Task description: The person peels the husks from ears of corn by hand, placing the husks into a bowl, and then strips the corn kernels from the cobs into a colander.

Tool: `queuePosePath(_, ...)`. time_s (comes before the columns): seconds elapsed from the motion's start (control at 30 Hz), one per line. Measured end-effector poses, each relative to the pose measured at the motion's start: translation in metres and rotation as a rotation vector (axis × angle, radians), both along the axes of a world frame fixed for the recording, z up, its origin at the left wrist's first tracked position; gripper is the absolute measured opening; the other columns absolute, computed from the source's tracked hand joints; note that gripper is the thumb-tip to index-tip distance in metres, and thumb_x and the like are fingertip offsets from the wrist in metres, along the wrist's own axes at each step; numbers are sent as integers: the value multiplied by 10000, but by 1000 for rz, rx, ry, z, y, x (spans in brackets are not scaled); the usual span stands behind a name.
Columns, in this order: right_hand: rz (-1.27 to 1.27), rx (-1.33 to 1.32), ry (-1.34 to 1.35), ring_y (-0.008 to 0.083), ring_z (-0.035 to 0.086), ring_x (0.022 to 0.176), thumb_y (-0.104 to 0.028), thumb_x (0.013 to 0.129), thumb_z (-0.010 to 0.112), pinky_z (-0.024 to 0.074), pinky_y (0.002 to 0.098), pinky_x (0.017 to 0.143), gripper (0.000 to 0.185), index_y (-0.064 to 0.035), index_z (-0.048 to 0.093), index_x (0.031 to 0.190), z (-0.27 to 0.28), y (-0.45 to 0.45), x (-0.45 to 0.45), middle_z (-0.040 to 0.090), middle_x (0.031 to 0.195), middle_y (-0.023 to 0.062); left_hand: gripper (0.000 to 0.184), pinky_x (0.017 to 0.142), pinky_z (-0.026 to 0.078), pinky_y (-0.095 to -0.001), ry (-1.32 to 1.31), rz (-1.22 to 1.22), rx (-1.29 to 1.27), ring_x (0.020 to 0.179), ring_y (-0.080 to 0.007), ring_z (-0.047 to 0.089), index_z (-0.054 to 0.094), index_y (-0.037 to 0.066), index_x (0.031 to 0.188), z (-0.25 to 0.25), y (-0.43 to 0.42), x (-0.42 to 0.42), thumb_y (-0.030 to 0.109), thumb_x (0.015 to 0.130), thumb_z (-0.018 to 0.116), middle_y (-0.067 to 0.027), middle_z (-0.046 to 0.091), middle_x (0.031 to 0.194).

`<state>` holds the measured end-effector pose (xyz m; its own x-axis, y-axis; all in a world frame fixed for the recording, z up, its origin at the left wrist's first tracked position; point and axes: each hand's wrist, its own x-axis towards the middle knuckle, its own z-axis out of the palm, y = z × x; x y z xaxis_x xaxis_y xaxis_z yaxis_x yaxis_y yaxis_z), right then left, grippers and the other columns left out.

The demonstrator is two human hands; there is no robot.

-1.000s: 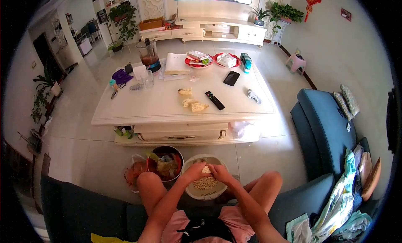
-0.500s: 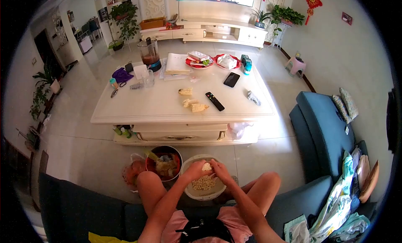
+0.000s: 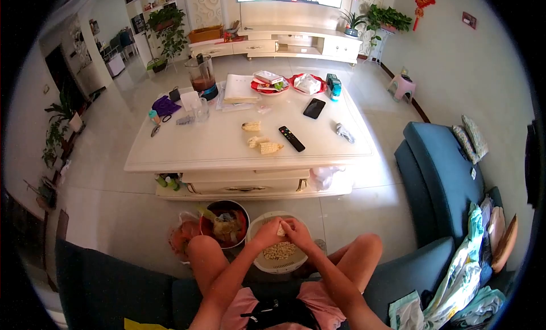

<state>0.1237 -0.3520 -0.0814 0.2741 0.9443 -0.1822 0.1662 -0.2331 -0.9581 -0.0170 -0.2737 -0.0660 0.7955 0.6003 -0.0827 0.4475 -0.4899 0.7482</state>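
My left hand [image 3: 268, 234] and my right hand [image 3: 297, 235] meet over a white plastic basket [image 3: 278, 269]. Both are closed around a pale piece of corn cob [image 3: 281, 230], mostly covered by the fingers. Loose corn kernels [image 3: 279, 251] lie in the basket below. Ahead on the table are a cob piece [image 3: 251, 126], another stripped corn cob [image 3: 271, 148] and a pale broken bit [image 3: 256, 140] beside it.
Left of the basket stands a metal-rimmed bin [image 3: 245, 208] with scraps, beside a plastic bag [image 3: 181, 233]. The white table [image 3: 199, 151] holds a remote [image 3: 292, 138], a phone [image 3: 314, 108] and a blender jug [image 3: 202, 77]. A blue sofa [image 3: 438, 159] is at right.
My hands have closed further together over the corn cob, so less of it shows. The view has shifted slightly; the things on the table have stayed put.
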Motion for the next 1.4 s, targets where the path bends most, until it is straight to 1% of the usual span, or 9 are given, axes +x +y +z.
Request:
queuePosePath(0.23, -111, 89, 21, 99, 570, 566, -346, 934, 566, 443, 249, 481, 311, -41, 554, 988, 8, 3, -2, 625, 703, 60, 600, 837, 466, -414, -39, 32, -45, 1010, -350, 589, 517, 22, 1152, -8, 7, 3, 356, 725, 776, -184, 611, 1080)
queuePosePath(0.3, -62, -68, -9, 216, 638, 671, -373, 926, 566, 496, 346, 589, 361, -20, 585, 1004, 8, 2, 4, 648, 806, 136, 583, 831, 469, -408, -59, 17, -28, 1006, -344, 594, 532, 25, 1157, -8, 8, 2, 347, 733, 770, -179, 616, 1083)
queuePosePath(0.5, -8, -38, -108, 241, 635, 655, -368, 945, 518, 492, 389, 605, 359, -22, 587, 1009, -8, 0, 8, 645, 769, 162, 540, 789, 485, -412, -41, -71, -8, 934, -339, 621, 582, 63, 1152, 5, 7, -1, 377, 747, 753, -181, 643, 1025)
queuePosePath(0.6, -9, -22, 27, 103, 519, 474, -323, 971, 488, 412, 260, 421, 291, -43, 565, 978, 16, -5, 2, 560, 613, 47, 554, 779, 484, -417, -25, -115, 27, 915, -341, 624, 578, 46, 1148, 5, 7, -3, 412, 763, 734, -187, 645, 1002)
queuePosePath(0.77, -5, 27, 112, 105, 528, 504, -337, 980, 458, 413, 265, 428, 314, -42, 569, 979, -13, 0, 16, 562, 661, 39, 492, 753, 469, -418, -84, -38, 25, 875, -370, 607, 587, 4, 954, 3, 6, 0, 431, 753, 728, -197, 636, 922)
queuePosePath(1.1, 82, -90, 160, 131, 605, 769, -400, 927, 555, 509, 266, 543, 390, -45, 556, 1089, -11, 1, 14, 618, 840, 65, 497, 776, 471, -405, -209, -31, -5, 899, -349, 613, 580, 3, 1014, 3, 6, 1, 420, 776, 708, -195, 638, 963)
queuePosePath(1.17, 93, -94, 150, 128, 602, 762, -396, 921, 569, 506, 264, 541, 387, -46, 559, 1086, -7, 3, 15, 618, 840, 67, 507, 795, 472, -410, 21, 68, -245, 936, -363, 608, 572, 9, 1064, 8, 6, -1, 415, 787, 696, -205, 635, 994)
queuePosePath(1.27, 85, -105, 154, 125, 596, 731, -386, 914, 585, 502, 261, 537, 382, -38, 561, 1071, -1, 2, 13, 616, 824, 71, 601, 867, 469, -424, 111, -11, -146, 1046, -299, 592, 521, 48, 1224, -8, 14, 2, 460, 817, 681, -167, 604, 1133)
queuePosePath(1.4, 44, -63, 113, 124, 580, 636, -365, 921, 581, 495, 264, 524, 369, -10, 560, 1021, 8, 3, 9, 610, 775, 78, 519, 810, 475, -419, -45, 41, -71, 979, -366, 604, 557, 37, 1086, -2, 0, 3, 436, 784, 695, -206, 627, 1033)
